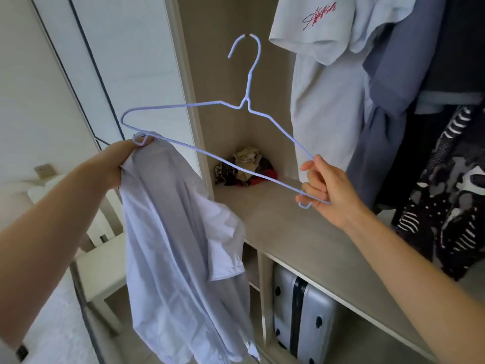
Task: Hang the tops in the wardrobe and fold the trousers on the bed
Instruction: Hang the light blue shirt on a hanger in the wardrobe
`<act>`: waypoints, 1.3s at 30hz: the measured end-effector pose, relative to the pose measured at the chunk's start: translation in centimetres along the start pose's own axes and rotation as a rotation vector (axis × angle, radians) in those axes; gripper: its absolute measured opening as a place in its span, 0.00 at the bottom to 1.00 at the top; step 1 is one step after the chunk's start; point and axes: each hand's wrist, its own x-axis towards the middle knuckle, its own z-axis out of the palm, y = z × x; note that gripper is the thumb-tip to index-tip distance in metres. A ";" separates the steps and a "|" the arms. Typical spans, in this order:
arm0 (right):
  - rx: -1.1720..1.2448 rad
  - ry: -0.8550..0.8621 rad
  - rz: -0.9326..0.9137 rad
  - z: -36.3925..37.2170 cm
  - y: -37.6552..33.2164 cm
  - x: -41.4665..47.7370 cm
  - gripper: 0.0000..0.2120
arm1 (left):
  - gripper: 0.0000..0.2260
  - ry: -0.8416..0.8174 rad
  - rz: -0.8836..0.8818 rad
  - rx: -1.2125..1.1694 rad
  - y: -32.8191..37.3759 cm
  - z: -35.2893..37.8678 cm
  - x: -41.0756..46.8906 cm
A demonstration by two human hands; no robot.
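Note:
I hold a pale blue wire hanger (248, 74) up in front of the open wardrobe. My left hand (120, 161) grips a light blue shirt (181, 245) together with the hanger's left corner; the shirt hangs down bunched from that hand. My right hand (325, 190) pinches the hanger's right corner between thumb and fingers. The hook points up, free of any rail. Inside the wardrobe hang a white T-shirt with red lettering (322, 61), a blue top (388, 101) and a black and white patterned garment (446, 193).
A wooden shelf (296, 237) runs across the wardrobe under the hanging clothes, with a heap of small garments (246, 166) in its back corner. A pale suitcase (301, 316) stands in the compartment below. The wardrobe door (126, 56) stands open at left, a white stool (102, 269) beyond it.

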 end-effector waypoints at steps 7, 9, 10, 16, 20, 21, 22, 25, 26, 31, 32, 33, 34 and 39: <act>0.034 -0.021 0.175 -3.9 2.2 1.4 0.12 | 0.10 0.031 0.011 0.054 0.2 -2.4 -1.1; 0.004 -0.024 0.215 -4.3 2.7 2.0 0.14 | 0.11 0.069 0.034 0.134 0.4 -2.7 -1.3; -0.023 -0.028 0.235 -4.4 2.9 2.2 0.16 | 0.11 0.093 0.058 0.182 0.4 -2.7 -1.4; -0.164 -0.137 0.201 -2.3 4.4 3.2 0.13 | 0.06 0.062 0.106 0.369 0.3 -0.9 -1.3; -0.237 -0.166 0.088 -0.6 5.7 4.2 0.19 | 0.06 0.017 0.115 0.425 -0.1 -0.3 -1.3; -0.252 -0.162 0.064 0.0 6.1 4.2 0.20 | 0.06 0.014 0.129 0.420 -0.1 -0.4 -1.2; -0.270 -0.154 0.038 0.7 6.4 4.2 0.19 | 0.06 0.017 0.142 0.403 0.0 -0.4 -1.0; -0.335 -0.111 -0.071 3.3 7.2 3.9 0.16 | 0.05 0.073 0.169 0.360 0.2 -0.2 -0.4; -0.364 -0.099 -0.110 4.0 7.3 3.9 0.15 | 0.05 0.097 0.178 0.370 0.3 -0.2 -0.3; -0.388 -0.021 -0.216 5.3 5.7 4.4 0.15 | 0.06 0.132 0.338 0.505 0.8 -1.7 0.2; -0.370 -0.011 -0.223 5.3 5.1 4.4 0.15 | 0.06 0.171 0.387 0.617 0.7 -2.3 0.4; -0.368 -0.005 -0.235 5.3 4.5 4.5 0.15 | 0.08 0.238 0.420 0.779 0.5 -2.8 0.7; -0.388 -0.003 -0.254 5.4 3.9 4.5 0.15 | 0.10 0.326 0.428 0.957 0.3 -3.2 1.0; -0.576 0.003 -0.380 6.8 2.7 4.7 0.14 | 0.12 0.501 0.421 1.174 -1.0 -3.9 2.1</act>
